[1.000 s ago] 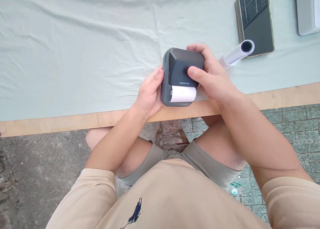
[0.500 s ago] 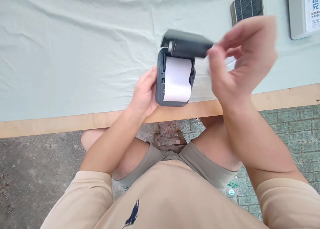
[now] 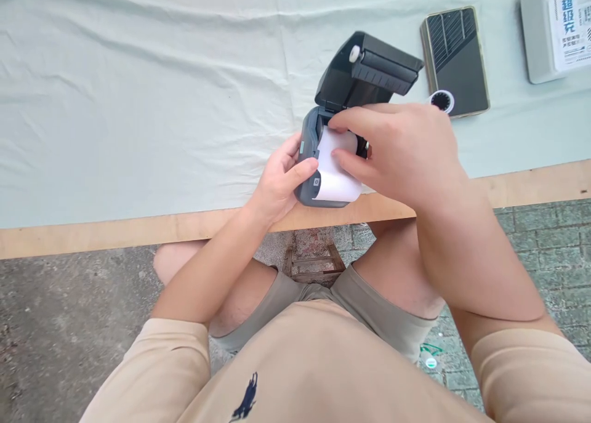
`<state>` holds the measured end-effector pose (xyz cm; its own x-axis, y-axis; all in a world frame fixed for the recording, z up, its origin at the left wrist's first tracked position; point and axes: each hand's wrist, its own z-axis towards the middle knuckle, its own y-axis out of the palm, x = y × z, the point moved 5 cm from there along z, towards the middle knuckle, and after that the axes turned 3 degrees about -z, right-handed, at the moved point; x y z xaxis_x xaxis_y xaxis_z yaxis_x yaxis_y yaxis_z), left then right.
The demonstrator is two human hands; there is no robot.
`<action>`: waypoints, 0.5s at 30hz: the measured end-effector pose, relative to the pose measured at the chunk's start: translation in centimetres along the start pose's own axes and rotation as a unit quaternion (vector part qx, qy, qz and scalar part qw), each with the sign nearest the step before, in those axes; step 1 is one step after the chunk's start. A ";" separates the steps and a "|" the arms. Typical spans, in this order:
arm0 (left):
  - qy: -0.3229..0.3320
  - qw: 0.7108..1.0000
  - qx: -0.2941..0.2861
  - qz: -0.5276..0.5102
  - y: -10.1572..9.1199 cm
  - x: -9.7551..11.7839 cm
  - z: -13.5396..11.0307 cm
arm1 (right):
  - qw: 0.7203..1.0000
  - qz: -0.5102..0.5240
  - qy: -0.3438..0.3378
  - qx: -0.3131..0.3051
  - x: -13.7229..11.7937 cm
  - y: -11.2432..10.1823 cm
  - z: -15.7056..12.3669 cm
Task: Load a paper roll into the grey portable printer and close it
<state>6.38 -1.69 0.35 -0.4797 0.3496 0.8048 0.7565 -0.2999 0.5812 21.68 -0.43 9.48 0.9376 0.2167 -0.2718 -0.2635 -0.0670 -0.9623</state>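
Observation:
A small dark grey label printer (image 3: 308,180) is held over the table's front edge, its hinged lid (image 3: 339,69) swung up and back. My left hand (image 3: 281,180) grips the printer's left side, thumb on the rim. Inside the compartment sits a white paper roll (image 3: 340,186), with its loose end lying over the printer's front. My right hand (image 3: 401,149) reaches in from the right, thumb and fingers around the paper roll. Part of the roll and the compartment's right side are hidden behind this hand.
A dark phone-like device (image 3: 462,72) lies at the right, with a round white-rimmed piece (image 3: 442,101) by its lower left corner. Beyond it stands a white box with printed labels (image 3: 538,41). A pale cloth (image 3: 138,103) covers the table up to its wooden edge (image 3: 115,231).
The printer's lid has swung further open. My right hand has let go of the lid and moved down onto the paper roll. The printer has shifted slightly right and tilted.

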 end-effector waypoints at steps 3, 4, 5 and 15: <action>0.004 1.000 0.007 0.017 -0.1 -0.1 0.0 | 0.994 -0.081 0.022 -0.068 -0.8 0.1 0.4; 0.006 1.000 0.011 0.018 -0.2 -0.1 0.0 | 0.991 -0.095 0.024 -0.090 -1.0 0.1 0.5; 0.009 1.000 0.016 0.017 -0.2 -0.1 0.0 | 0.989 -0.101 0.023 -0.106 -1.2 0.2 0.7; 0.005 1.000 0.017 0.013 0.1 0.1 0.1 | 0.990 -0.103 -0.011 -0.093 -1.8 -0.9 1.2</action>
<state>6.41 -1.55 0.49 -0.4634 0.3330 0.8212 0.7833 -0.2793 0.5553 19.92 0.43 10.79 0.9617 0.2646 -0.0713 -0.0184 -0.1973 -0.9802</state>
